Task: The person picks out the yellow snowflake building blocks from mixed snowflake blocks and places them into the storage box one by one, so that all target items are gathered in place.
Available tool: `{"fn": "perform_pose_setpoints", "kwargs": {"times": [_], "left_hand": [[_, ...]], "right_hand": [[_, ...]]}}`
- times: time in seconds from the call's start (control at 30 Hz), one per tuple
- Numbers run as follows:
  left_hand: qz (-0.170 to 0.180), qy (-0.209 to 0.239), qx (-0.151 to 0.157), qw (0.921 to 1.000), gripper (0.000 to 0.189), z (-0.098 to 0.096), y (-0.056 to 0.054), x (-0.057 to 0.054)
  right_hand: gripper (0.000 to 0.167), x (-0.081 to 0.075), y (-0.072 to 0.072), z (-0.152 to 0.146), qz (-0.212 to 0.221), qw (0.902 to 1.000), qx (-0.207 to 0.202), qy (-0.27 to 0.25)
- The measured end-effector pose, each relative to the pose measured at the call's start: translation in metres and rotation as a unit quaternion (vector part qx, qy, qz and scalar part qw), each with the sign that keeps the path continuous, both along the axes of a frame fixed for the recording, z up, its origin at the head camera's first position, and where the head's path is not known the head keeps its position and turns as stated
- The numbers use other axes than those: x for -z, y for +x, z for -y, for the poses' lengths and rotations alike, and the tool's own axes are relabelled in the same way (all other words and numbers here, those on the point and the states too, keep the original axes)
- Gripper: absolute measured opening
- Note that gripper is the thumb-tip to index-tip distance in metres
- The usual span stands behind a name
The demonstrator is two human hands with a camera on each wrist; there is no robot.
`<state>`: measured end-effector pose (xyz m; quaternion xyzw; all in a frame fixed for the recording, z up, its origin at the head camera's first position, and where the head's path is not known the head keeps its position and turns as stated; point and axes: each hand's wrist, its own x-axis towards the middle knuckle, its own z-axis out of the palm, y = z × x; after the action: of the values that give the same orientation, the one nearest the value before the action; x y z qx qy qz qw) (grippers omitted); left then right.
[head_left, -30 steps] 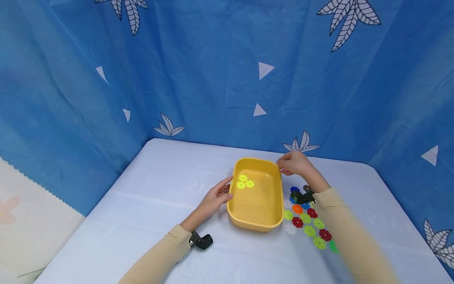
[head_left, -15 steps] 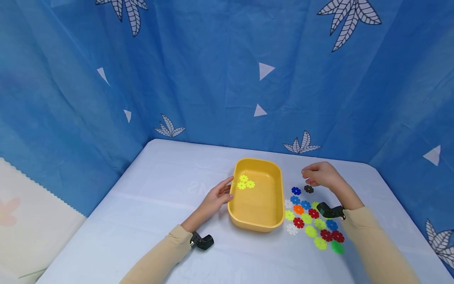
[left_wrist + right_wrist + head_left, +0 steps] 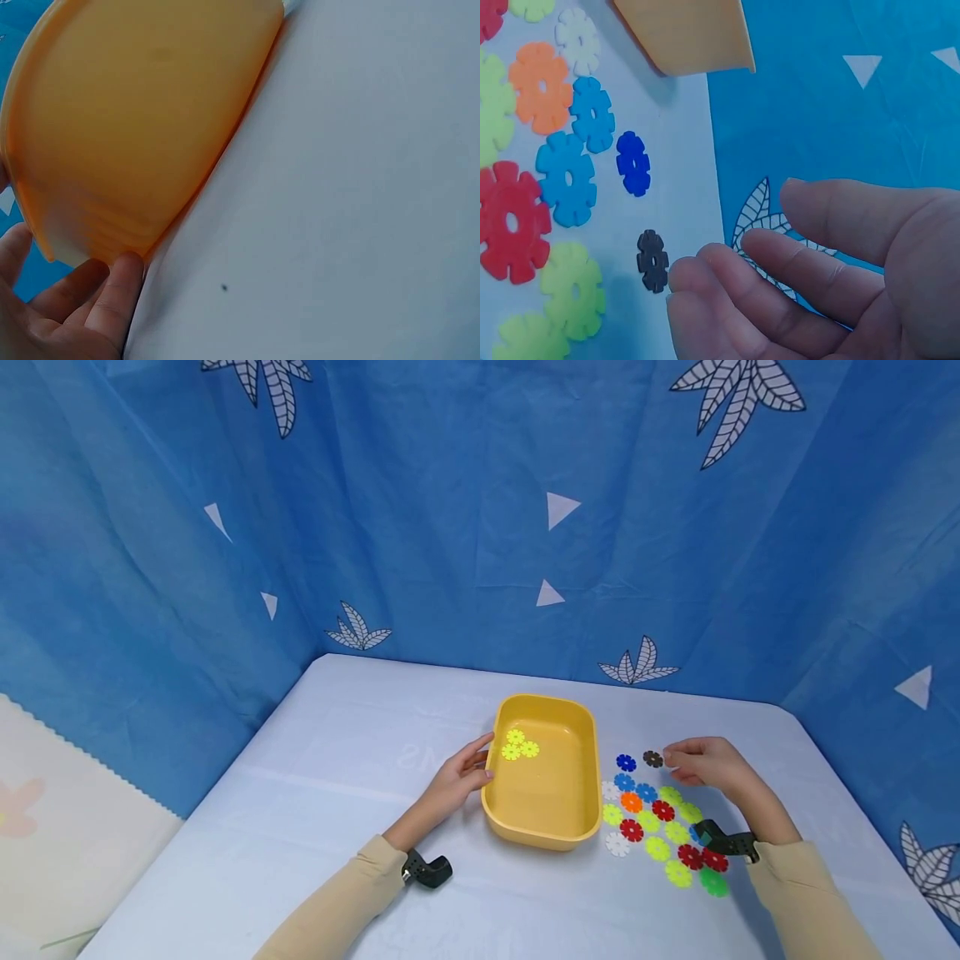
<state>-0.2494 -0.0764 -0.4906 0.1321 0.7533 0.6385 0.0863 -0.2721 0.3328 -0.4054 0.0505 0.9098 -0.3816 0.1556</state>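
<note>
A yellow plastic basin (image 3: 540,806) stands on the table, with three small yellow-green flower-shaped notched discs (image 3: 511,752) inside near its far left. Against the basin's left side rests my left hand (image 3: 453,781); in the left wrist view its relaxed fingers (image 3: 120,296) touch the outer wall. My right hand (image 3: 708,762) is to the right of the basin, just beside a dark brown disc (image 3: 652,759). Its fingers are loosely bent with nothing held, as the right wrist view shows, and the brown disc (image 3: 653,261) lies close to the fingertips.
Many loose discs lie right of the basin, among them a dark blue one (image 3: 626,763), an orange one (image 3: 632,802), a red one (image 3: 632,831) and a green one (image 3: 714,882). A blue patterned curtain (image 3: 450,527) hangs behind the white table (image 3: 315,827).
My right hand has moved from the basin's far right rim rightward and toward me, to beside the brown disc. My left hand and the basin stay where they were.
</note>
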Motion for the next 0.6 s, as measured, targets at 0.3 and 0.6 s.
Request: {"fn": "perform_pose_setpoints", "kwargs": {"times": [0.3, 0.6], "left_hand": [[-0.001, 0.001, -0.004, 1.0000, 0.066, -0.001, 0.001, -0.002], [0.000, 0.002, -0.004, 1.0000, 0.066, 0.000, 0.001, 0.000]], "right_hand": [[0.059, 0.014, 0.011, -0.013, -0.012, 0.9998, 0.015, -0.007], [0.060, 0.024, 0.016, -0.016, -0.013, 0.9992, 0.028, -0.026]]}}
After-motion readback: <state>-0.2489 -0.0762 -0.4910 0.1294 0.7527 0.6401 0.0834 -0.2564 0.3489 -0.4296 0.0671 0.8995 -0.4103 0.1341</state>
